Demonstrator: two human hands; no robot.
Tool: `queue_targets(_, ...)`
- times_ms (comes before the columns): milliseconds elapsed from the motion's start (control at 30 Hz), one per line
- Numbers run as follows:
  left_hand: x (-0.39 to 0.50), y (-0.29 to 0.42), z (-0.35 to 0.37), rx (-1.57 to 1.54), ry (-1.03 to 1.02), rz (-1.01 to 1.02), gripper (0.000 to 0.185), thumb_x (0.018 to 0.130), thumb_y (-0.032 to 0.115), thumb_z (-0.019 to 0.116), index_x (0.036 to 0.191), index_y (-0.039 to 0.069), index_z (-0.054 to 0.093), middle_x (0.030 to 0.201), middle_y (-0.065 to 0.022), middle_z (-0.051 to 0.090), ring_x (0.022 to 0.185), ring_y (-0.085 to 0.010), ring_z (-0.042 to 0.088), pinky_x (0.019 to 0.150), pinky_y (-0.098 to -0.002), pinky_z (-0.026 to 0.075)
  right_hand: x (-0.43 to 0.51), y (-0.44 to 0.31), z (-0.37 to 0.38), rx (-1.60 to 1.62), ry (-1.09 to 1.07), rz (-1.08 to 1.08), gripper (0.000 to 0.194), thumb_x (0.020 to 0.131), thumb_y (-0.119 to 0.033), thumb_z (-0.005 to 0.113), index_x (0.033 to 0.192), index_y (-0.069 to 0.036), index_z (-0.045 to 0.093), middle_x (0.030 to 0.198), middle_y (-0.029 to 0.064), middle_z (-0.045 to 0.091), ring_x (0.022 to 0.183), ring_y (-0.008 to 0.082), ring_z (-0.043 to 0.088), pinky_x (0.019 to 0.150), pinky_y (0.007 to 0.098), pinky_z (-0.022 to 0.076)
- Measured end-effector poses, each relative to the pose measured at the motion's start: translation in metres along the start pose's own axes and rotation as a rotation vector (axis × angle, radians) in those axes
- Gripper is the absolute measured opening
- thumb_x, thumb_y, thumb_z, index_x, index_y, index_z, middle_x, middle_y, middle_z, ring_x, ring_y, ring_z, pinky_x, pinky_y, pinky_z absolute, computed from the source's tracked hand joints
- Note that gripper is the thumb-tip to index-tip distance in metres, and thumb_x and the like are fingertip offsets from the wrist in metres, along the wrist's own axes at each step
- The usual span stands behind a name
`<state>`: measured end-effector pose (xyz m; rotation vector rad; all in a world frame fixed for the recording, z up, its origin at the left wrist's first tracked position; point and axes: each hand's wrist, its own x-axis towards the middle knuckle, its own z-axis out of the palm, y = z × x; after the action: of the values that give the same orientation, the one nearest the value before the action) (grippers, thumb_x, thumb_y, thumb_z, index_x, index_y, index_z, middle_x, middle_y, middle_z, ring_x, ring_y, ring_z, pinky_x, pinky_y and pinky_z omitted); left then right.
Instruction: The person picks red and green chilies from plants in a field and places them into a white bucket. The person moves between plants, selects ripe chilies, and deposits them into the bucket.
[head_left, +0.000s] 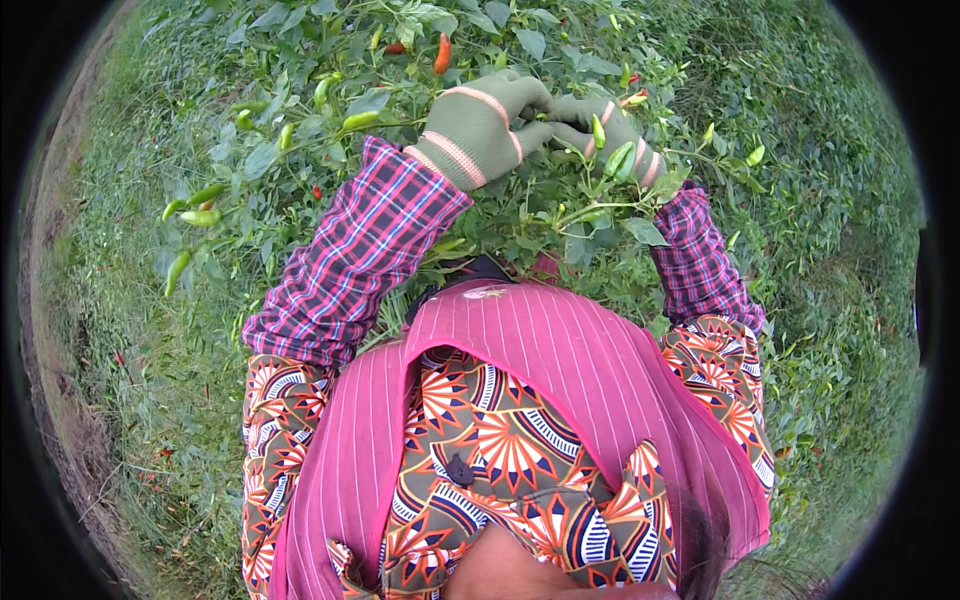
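Observation:
My left hand (487, 127), in a green knit glove with pale orange bands, reaches over chili pepper plants, its thumb and fingertips bent towards the other hand. My right hand (607, 135), gloved alike, meets it fingertip to fingertip; leaves partly cover it. A small green bit shows between the fingertips, too small to name, and whether either hand grips it I cannot tell. An orange-red chili pepper (442, 54) stands just above the left hand. Green chili peppers (361, 120) grow to its left, and another green chili pepper (598, 132) is in front of the right hand.
Dense chili plants with leafy stems surround both arms. A branch (592, 210) crosses below the right hand. Several green chili peppers (201, 217) hang at the left. A strip of bare soil (52, 225) runs along the far left edge. A pink striped cloth (540, 322) drapes over my front.

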<state>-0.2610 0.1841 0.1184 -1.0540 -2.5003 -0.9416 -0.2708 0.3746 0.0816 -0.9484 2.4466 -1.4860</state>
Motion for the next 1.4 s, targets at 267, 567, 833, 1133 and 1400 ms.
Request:
queue_targets(267, 0.006, -0.009, 0.004, 0.089, -0.031, 0.032, 0.011, 0.074, 0.012, 0.062, 0.082, 0.007, 0.056, 0.073, -0.0087, 0.057, 0.067, -0.024, 0.057, 0.058, -0.0333, 0.045, 0.0, 0.001, 0.011, 0.153, 0.081, -0.019, 0.015, 0.083, -0.013, 0.057, 0.09, 0.0, 0.059, 0.064, 0.0037, 0.054, 0.059, 0.0098, 0.045, 0.054, 0.0271, 0.0388)
queue_targets(567, 0.008, -0.011, -0.014, -0.093, -0.381, -0.108, 0.008, 0.078, 0.011, 0.056, 0.079, 0.004, 0.053, 0.067, -0.0062, 0.054, 0.057, -0.017, 0.05, 0.053, -0.03, 0.04, 0.0, -0.003, 0.011, -0.356, 0.126, -0.307, 0.011, 0.077, -0.013, 0.058, 0.086, -0.008, 0.06, 0.074, 0.0095, 0.055, 0.065, 0.027, 0.054, 0.058, 0.0358, 0.0421)
queue_targets(833, 0.024, 0.003, -0.039, -0.98, -0.232, -0.508, 0.016, 0.086, 0.02, 0.049, 0.085, 0.005, 0.052, 0.07, -0.0018, 0.055, 0.046, -0.0023, 0.042, 0.034, -0.0151, 0.026, -0.009, -0.005, 0.005, 0.037, 0.621, -0.151, 0.032, 0.08, -0.002, 0.053, 0.112, -0.005, 0.051, 0.082, 0.0054, 0.059, 0.061, 0.0097, 0.053, 0.054, 0.022, 0.0442)
queue_targets(1133, 0.023, 0.026, -0.056, -1.117, -0.106, -0.47, 0.016, 0.086, 0.02, 0.049, 0.09, 0.005, 0.051, 0.075, -0.0029, 0.056, 0.048, -0.0039, 0.041, 0.035, -0.0151, 0.026, -0.075, -0.018, -0.054, 0.428, 1.334, -0.162, 0.019, 0.088, -0.008, 0.043, 0.1, 0.0, 0.054, 0.074, 0.0048, 0.058, 0.053, 0.0066, 0.047, 0.042, 0.0173, 0.0357)
queue_targets(1400, 0.011, 0.091, -0.063, -0.86, -0.005, -0.232, 0.008, 0.081, 0.012, 0.048, 0.081, 0.004, 0.048, 0.069, -0.0044, 0.056, 0.046, -0.0027, 0.042, 0.038, -0.015, 0.029, -0.079, 0.129, -0.058, 1.157, 1.091, 0.348, 0.019, 0.085, -0.015, 0.05, 0.102, -0.005, 0.05, 0.079, 0.0036, 0.054, 0.055, 0.0087, 0.043, 0.044, 0.0223, 0.0343)
